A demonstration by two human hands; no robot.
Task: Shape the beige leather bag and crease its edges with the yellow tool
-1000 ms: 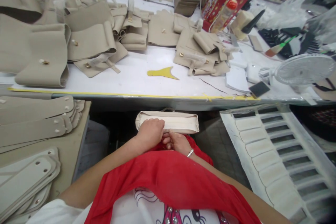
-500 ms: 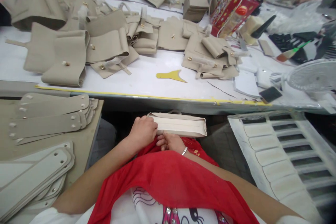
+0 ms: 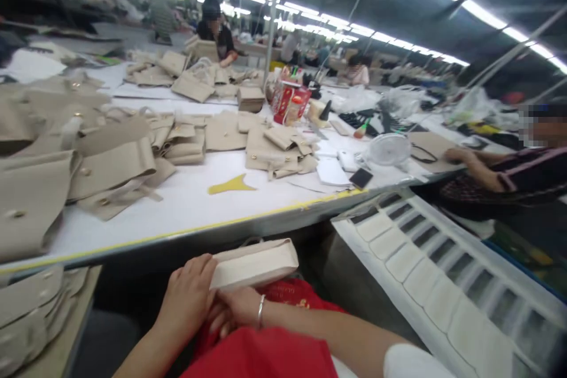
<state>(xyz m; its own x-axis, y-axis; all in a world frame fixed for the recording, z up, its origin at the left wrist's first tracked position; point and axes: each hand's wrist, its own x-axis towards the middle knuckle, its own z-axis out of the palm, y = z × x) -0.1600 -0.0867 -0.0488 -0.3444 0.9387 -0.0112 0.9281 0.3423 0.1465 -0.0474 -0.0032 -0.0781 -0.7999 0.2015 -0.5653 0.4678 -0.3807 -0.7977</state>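
Observation:
I hold a cream folded bag piece [image 3: 257, 263] over my lap, just below the table edge. My left hand [image 3: 188, 298] grips its left end, fingers wrapped over the top. Beneath the piece is my right hand [image 3: 233, 312], a bracelet on its wrist and its fingers curled against the underside. A red cloth [image 3: 266, 354] covers my lap under both hands.
The white table [image 3: 190, 212] carries many beige leather bag parts [image 3: 110, 165], a yellow wedge-shaped piece [image 3: 230, 184], a red box [image 3: 287, 100], a small fan [image 3: 390, 149] and a phone [image 3: 361, 178]. A white slotted rack [image 3: 443, 271] stands at my right. A co-worker's arm [image 3: 478, 168] rests on the table's right end. Stacked strips [image 3: 31, 307] lie left.
My view has lifted from my lap to the long hall. The bag piece has tilted, its right end higher, and my left hand has slid to its left end.

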